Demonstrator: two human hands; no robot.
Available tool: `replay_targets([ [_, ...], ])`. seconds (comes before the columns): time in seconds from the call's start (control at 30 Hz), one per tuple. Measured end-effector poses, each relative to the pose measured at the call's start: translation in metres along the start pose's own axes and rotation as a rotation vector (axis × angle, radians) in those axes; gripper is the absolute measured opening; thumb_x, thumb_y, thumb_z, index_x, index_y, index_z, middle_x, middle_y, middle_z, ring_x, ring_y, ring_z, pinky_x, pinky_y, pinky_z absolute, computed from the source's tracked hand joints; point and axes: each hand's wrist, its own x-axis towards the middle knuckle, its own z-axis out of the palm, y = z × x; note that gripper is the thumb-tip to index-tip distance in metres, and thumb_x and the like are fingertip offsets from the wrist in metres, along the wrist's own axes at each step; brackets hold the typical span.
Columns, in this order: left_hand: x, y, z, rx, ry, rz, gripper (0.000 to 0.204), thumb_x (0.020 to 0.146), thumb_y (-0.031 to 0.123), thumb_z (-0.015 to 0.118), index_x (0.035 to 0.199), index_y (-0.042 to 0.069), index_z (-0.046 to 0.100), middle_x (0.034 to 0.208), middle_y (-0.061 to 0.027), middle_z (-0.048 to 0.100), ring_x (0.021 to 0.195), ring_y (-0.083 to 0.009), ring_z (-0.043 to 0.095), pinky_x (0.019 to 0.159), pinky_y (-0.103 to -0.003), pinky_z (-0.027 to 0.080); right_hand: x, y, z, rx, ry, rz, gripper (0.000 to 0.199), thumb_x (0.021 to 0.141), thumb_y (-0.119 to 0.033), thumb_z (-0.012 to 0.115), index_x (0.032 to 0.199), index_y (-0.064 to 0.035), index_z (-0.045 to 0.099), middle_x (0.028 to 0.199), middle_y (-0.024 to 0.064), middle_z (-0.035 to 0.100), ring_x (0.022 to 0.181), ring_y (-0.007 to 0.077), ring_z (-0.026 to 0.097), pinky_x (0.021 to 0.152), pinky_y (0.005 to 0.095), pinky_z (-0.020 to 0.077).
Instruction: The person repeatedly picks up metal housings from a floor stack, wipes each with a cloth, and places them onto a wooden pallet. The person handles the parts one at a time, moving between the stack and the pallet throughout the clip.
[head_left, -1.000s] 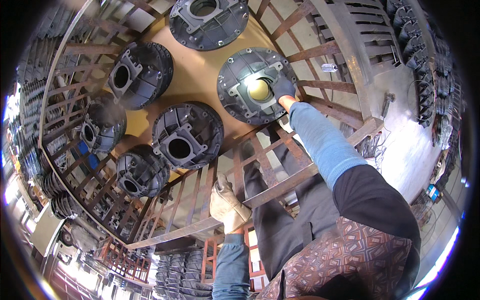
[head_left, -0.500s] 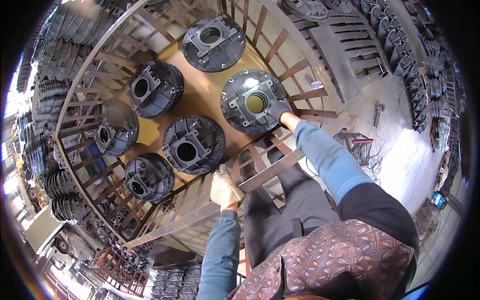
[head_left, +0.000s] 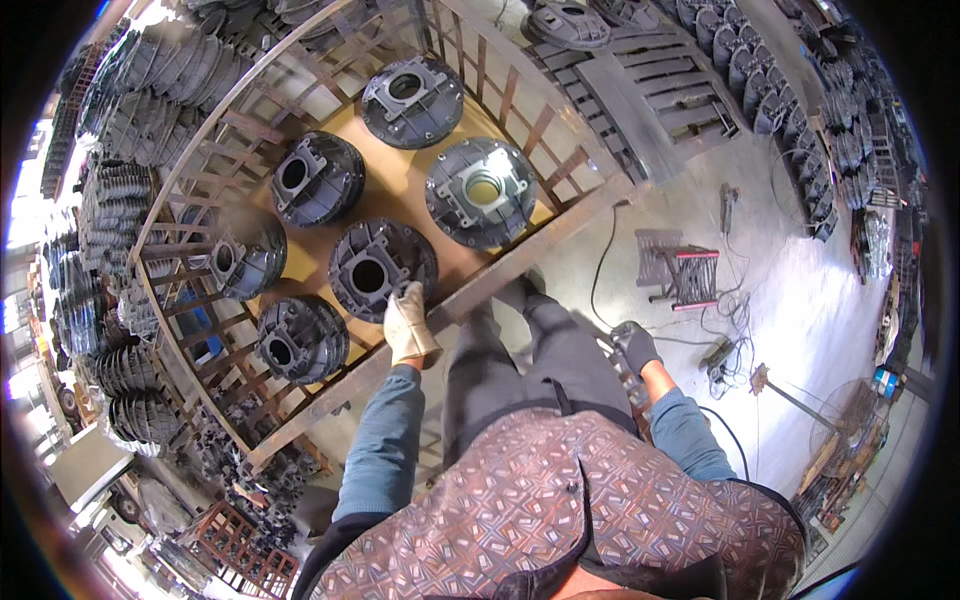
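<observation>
My left hand (head_left: 409, 326), in a cream work glove, has its fingers curled over the near edge of a dark cast-metal housing (head_left: 347, 292) with a round central hole. This housing sits on the tan floor of a rusty metal crate (head_left: 355, 388). My right hand (head_left: 634, 347), in a dark glove, hangs low beside my right leg, fingers closed. A small metallic piece shows beneath it, mostly hidden, so I cannot make out what it holds. Another round housing (head_left: 466, 212), with a paler centre plate, stands at the crate's right side.
Several more housings (head_left: 411, 101) share the crate. A slatted pallet (head_left: 650, 90) lies beyond it at the right. Cables, a red-edged stand (head_left: 693, 278) and a hand tool (head_left: 728, 207) are on the floor to my right. Stacked castings (head_left: 120, 210) line the left.
My right hand has left the right-hand housing and dropped down beside my leg. My left hand has gone from the crate's rim to the near housing. The view has shifted.
</observation>
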Motion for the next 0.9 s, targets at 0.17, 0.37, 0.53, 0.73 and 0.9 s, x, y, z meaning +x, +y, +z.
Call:
replay_targets([
  [0.17, -0.049, 0.057, -0.003, 0.306, 0.066, -0.037, 0.03, 0.095, 0.031, 0.061, 0.109, 0.005, 0.07, 0.099, -0.0122, 0.073, 0.09, -0.0265, 0.068, 0.083, -0.037, 0.05, -0.053, 0.175, 0.002, -0.708, -0.24, -0.023, 0.013, 0.085, -0.017, 0.064, 0.093, -0.0168, 0.074, 0.098, 0.0065, 0.072, 0.096, 0.0237, 0.069, 0.085, 0.0365, 0.0548],
  [0.37, -0.069, -0.025, -0.023, 0.211, 0.068, 0.176, 0.015, 0.097, 0.011, 0.051, 0.093, 0.006, 0.064, 0.079, 0.0037, 0.059, 0.07, -0.0135, 0.053, 0.067, -0.029, 0.045, -0.063, 0.264, 0.0, -0.942, -0.168, -0.358, 0.02, 0.092, -0.015, 0.058, 0.108, -0.014, 0.069, 0.098, 0.0098, 0.075, 0.081, 0.0233, 0.072, 0.073, 0.0362, 0.0582],
  [0.53, -0.137, -0.017, 0.051, 0.8, -0.097, 0.265, 0.019, 0.096, 0.015, 0.05, 0.098, 0.006, 0.066, 0.085, -0.0056, 0.065, 0.075, -0.0178, 0.059, 0.07, -0.031, 0.047, -0.081, 0.312, -0.042, 0.835, 0.079, 0.457, 0.017, 0.096, -0.023, 0.057, 0.093, -0.0115, 0.07, 0.076, 0.0069, 0.071, 0.062, 0.021, 0.067, 0.054, 0.0348, 0.0534],
  [0.73, -0.115, -0.04, 0.03, 1.363, -0.268, 0.425, 0.014, 0.094, 0.007, 0.05, 0.089, 0.008, 0.064, 0.073, -0.0048, 0.057, 0.066, -0.0142, 0.054, 0.063, -0.031, 0.045, -0.063, 0.299, -0.051, 0.912, 0.074, 0.668, 0.015, 0.098, -0.025, 0.058, 0.102, -0.0112, 0.063, 0.082, 0.0075, 0.069, 0.062, 0.0197, 0.065, 0.054, 0.035, 0.0531],
  [0.9, -0.151, 0.016, 0.092, 0.755, -0.371, 0.142, 0.014, 0.088, 0.015, 0.056, 0.085, 0.004, 0.064, 0.075, -0.0072, 0.059, 0.067, -0.0181, 0.057, 0.064, -0.033, 0.044, -0.078, 0.328, -0.07, 1.042, 0.2, 0.716, 0.015, 0.099, -0.024, 0.057, 0.101, -0.0111, 0.063, 0.081, 0.0073, 0.069, 0.062, 0.0176, 0.064, 0.053, 0.0324, 0.0522],
])
